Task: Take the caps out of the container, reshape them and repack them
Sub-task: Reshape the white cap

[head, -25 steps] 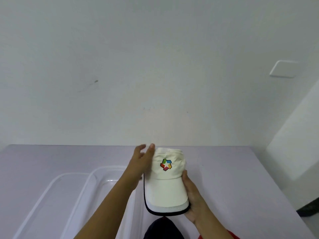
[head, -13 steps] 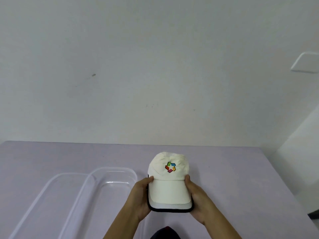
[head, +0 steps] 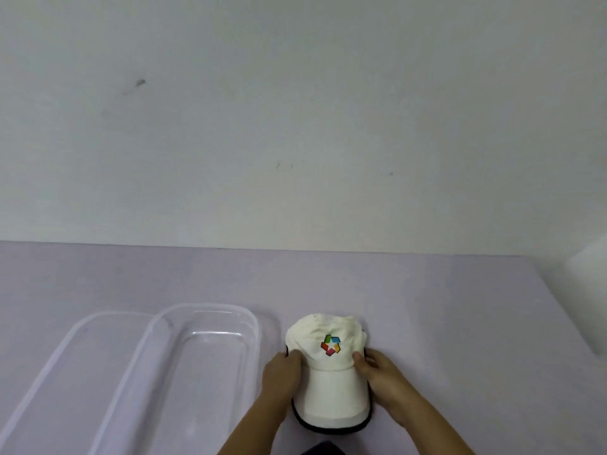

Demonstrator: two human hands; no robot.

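Caps [head: 328, 376] out at counter's [head: 460, 307] front edge, left hand [head: 281, 376] and right hand [head: 382, 379] pinching them; container [head: 203, 305] empty, repacking remains.

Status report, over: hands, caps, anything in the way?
Left hand and right hand grip caps. Caps on table, right of empty container. Nothing blocking.

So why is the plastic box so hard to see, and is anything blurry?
Head view: the clear box shows mostly as pale glints along its rim, because the purple table shows through it; same view, the light is soft with faint shadows; the cap, left hand and right hand look slightly soft, not smeared.
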